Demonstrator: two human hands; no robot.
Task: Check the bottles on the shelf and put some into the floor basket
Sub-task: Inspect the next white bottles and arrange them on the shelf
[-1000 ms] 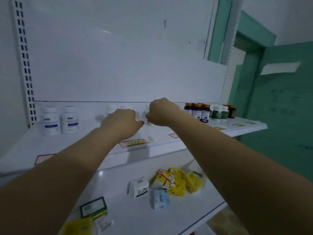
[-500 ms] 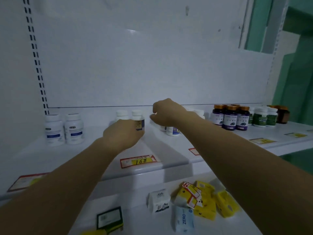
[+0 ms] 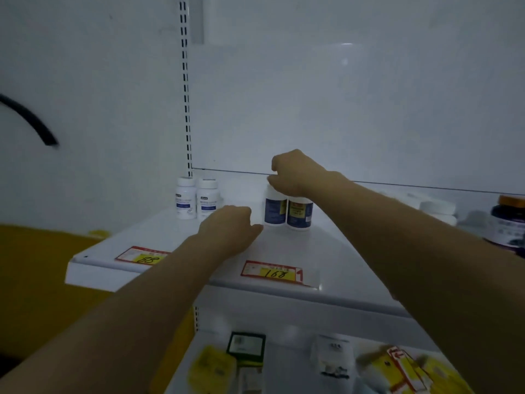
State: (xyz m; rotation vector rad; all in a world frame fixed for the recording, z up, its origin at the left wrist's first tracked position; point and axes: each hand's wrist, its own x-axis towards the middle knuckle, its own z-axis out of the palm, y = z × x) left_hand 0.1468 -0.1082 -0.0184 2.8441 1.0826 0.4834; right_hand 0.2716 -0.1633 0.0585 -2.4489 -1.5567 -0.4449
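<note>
Two white bottles with blue and yellow labels [image 3: 274,209] [image 3: 299,213] stand side by side, touching, in the middle of the upper shelf [image 3: 170,234]. My right hand [image 3: 295,172] sits on top of them, fingers curled down over the cap of the left one; both caps are hidden. My left hand [image 3: 230,228] lies low on the shelf just left of these bottles, fingers loosely bent and holding nothing. Its fingertips are close to the left bottle's base. The floor basket is out of view.
Two white bottles [image 3: 196,199] stand at the shelf's back left by the slotted upright. A dark bottle with an orange cap [image 3: 508,220] and white bottles [image 3: 434,207] are at the right. Price tags [image 3: 274,273] line the front edge. Small boxes [image 3: 245,346] lie on the lower shelf.
The view has swung left. My left hand has let go of the blue-labelled bottle, which now stands beside its twin. My right hand has moved onto the caps of that pair.
</note>
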